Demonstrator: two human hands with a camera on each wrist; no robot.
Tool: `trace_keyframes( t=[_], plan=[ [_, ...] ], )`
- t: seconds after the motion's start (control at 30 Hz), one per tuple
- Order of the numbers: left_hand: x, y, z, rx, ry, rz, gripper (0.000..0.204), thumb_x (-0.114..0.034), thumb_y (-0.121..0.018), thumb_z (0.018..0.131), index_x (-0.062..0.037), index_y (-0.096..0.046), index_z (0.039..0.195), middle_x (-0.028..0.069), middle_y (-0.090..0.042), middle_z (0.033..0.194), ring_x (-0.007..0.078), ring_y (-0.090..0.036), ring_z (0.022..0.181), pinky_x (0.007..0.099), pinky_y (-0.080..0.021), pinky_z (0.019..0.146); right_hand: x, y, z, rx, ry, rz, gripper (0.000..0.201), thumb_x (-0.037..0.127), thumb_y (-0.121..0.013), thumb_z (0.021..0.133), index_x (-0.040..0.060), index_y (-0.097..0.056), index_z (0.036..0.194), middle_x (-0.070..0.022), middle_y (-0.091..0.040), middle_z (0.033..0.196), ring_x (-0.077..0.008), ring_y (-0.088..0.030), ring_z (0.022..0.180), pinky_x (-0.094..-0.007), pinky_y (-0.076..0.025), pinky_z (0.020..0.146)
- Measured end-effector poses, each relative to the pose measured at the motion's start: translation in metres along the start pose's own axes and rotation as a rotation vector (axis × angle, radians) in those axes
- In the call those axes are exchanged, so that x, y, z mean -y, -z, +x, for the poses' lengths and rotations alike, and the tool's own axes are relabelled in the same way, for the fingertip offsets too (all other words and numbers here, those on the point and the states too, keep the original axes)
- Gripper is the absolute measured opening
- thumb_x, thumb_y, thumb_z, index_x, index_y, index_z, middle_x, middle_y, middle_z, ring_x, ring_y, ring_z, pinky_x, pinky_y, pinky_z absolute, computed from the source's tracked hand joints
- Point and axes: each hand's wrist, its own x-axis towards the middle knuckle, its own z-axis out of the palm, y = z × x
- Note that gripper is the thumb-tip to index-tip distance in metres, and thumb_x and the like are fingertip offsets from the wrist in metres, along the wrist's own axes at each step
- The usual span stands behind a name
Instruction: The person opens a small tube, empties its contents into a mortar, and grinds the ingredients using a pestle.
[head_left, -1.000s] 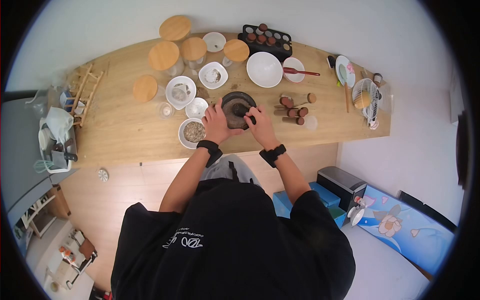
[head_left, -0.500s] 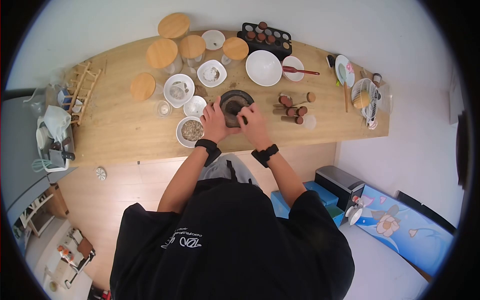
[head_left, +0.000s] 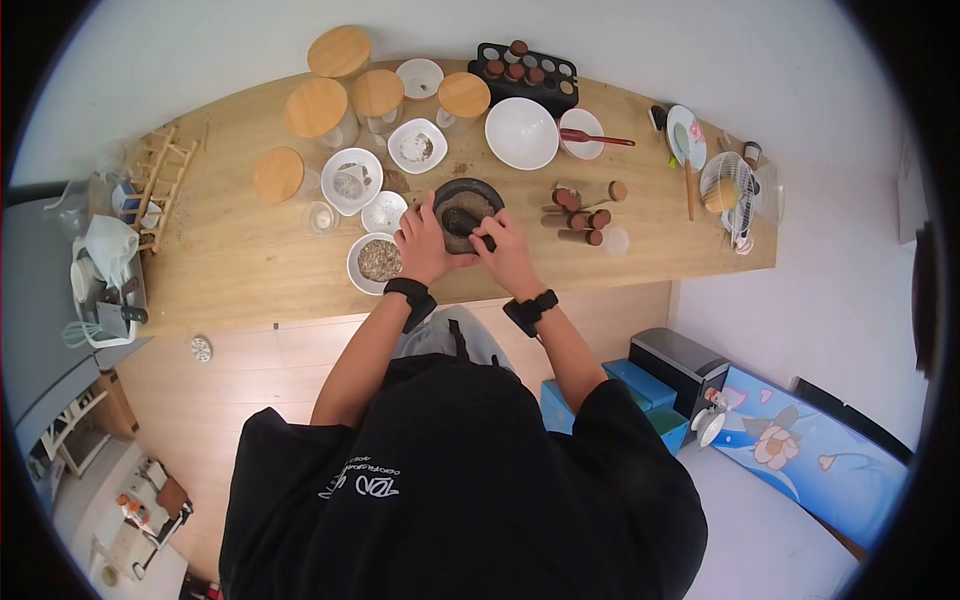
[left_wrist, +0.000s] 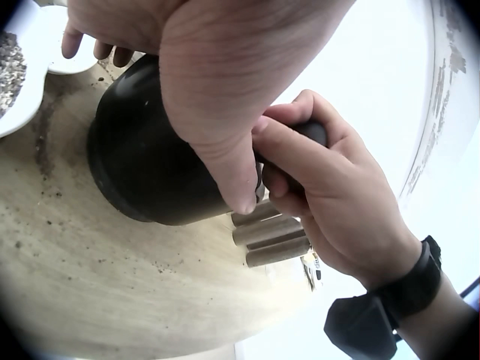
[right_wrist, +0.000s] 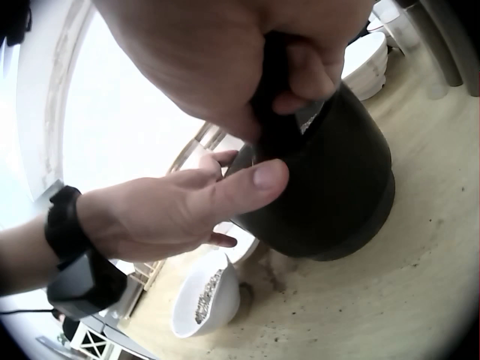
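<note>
A black stone mortar [head_left: 468,208] stands on the wooden table [head_left: 250,260], near its front edge. My left hand [head_left: 425,242] cups the mortar's left side, thumb on the near wall [left_wrist: 150,157] and fingers round the far wall. My right hand [head_left: 506,256] grips a dark pestle [head_left: 470,226], whose head sits inside the mortar. The right wrist view shows the right hand [right_wrist: 247,52] fisted round the pestle [right_wrist: 279,120] above the mortar [right_wrist: 337,187], with the left hand [right_wrist: 172,214] against it. What lies in the mortar is hidden from both wrist views.
A white bowl of seeds [head_left: 377,262] sits just left of my left hand, with more white bowls [head_left: 358,182] behind. Bamboo-lidded jars [head_left: 320,108] and a spice rack [head_left: 528,72] line the back. Brown tubes [head_left: 578,216] lie right of the mortar. A small fan [head_left: 728,185] stands far right.
My right hand has shifted a little left and nearer with the pestle, working it inside the mortar. My left hand keeps its hold on the mortar.
</note>
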Motion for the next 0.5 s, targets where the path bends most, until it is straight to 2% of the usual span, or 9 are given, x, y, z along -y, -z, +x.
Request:
trace_keyframes(
  t=[0.13,0.2,0.33,0.4,0.43,0.5],
  plan=[
    [-0.001,0.000,0.001,-0.006,-0.005,0.002,0.143,-0.050,-0.100,0.047,-0.0052,-0.022,0.158,0.0241,-0.038,0.144,0.0435,-0.035,0.137,0.0575,-0.031,0.110,-0.005,0.001,0.004,-0.095,-0.053,-0.041,0.018,0.006,-0.076,0.086,0.0074,-0.062,0.096,-0.0129,-0.055,0.095,-0.0362,-0.064,0.084,-0.0438,-0.053,0.071],
    [0.001,-0.002,0.000,-0.023,-0.006,-0.017,0.143,-0.048,-0.101,0.047,-0.0056,-0.021,0.158,0.0239,-0.038,0.145,0.0435,-0.035,0.137,0.0572,-0.031,0.111,0.003,-0.001,0.002,0.001,0.001,-0.025,0.019,0.005,-0.077,0.085,0.0067,-0.062,0.097,-0.0137,-0.056,0.095,-0.0361,-0.064,0.086,-0.0436,-0.053,0.072],
    [-0.003,0.002,0.001,0.001,0.020,-0.010,0.144,-0.048,-0.101,0.047,-0.0060,-0.021,0.158,0.0240,-0.038,0.145,0.0434,-0.034,0.138,0.0571,-0.031,0.111,-0.008,0.003,0.009,-0.075,-0.010,-0.060,0.020,0.004,-0.077,0.084,0.0060,-0.062,0.096,-0.0139,-0.055,0.095,-0.0357,-0.063,0.087,-0.0435,-0.052,0.074],
    [-0.002,0.001,0.000,-0.002,0.012,-0.018,0.143,-0.047,-0.102,0.047,-0.0062,-0.021,0.158,0.0241,-0.038,0.146,0.0434,-0.035,0.138,0.0572,-0.031,0.111,0.000,0.004,0.005,0.035,0.017,-0.007,0.020,0.004,-0.077,0.083,0.0058,-0.061,0.096,-0.0140,-0.054,0.095,-0.0359,-0.062,0.086,-0.0437,-0.052,0.074],
    [0.000,0.000,-0.002,-0.001,0.013,-0.018,0.143,-0.047,-0.102,0.047,-0.0062,-0.021,0.158,0.0241,-0.038,0.146,0.0434,-0.035,0.138,0.0572,-0.031,0.111,-0.002,0.003,0.003,0.036,0.016,-0.007,0.020,0.004,-0.077,0.083,0.0058,-0.061,0.096,-0.0140,-0.054,0.095,-0.0359,-0.062,0.086,-0.0437,-0.052,0.074],
    [-0.001,0.000,0.001,0.012,0.037,-0.002,0.143,-0.047,-0.102,0.047,-0.0067,-0.021,0.158,0.0244,-0.038,0.146,0.0436,-0.035,0.138,0.0571,-0.032,0.111,-0.007,0.005,0.008,-0.107,-0.002,-0.049,0.019,0.004,-0.077,0.084,0.0059,-0.061,0.095,-0.0135,-0.053,0.095,-0.0358,-0.061,0.085,-0.0438,-0.052,0.074]
  ],
)
